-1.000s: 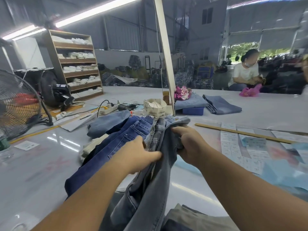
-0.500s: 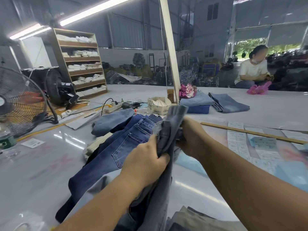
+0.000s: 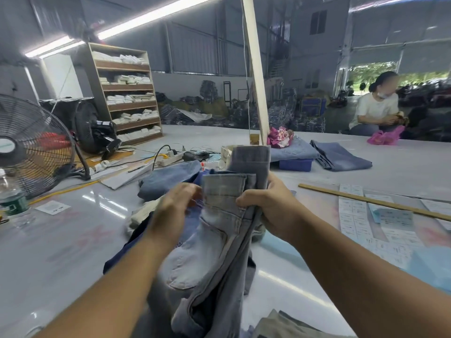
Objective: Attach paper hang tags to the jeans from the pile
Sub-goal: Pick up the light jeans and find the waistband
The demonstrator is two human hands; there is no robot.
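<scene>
A light grey pair of jeans [image 3: 224,230] stands upright over the table, waistband up, its legs hanging toward me. My right hand [image 3: 271,206] grips the folded waistband from the right side. My left hand [image 3: 173,211] is blurred at the waistband's left edge, fingers reaching toward the cloth; its grip is unclear. Behind the grey pair lies the pile of blue jeans [image 3: 168,179]. Sheets of paper tags [image 3: 353,215] lie flat on the table to the right.
A long wooden ruler [image 3: 366,200] lies beyond the tags. At the left stand a fan [image 3: 31,147] and a water bottle [image 3: 11,193]. Farther back are a power strip [image 3: 170,159], folded jeans [image 3: 339,157], a slanted white post [image 3: 256,76] and a seated person [image 3: 375,108].
The grey jeans have been turned and raised, so the waistband now faces me. My left hand has left its grip lower on the cloth and moved up to the waistband's left edge.
</scene>
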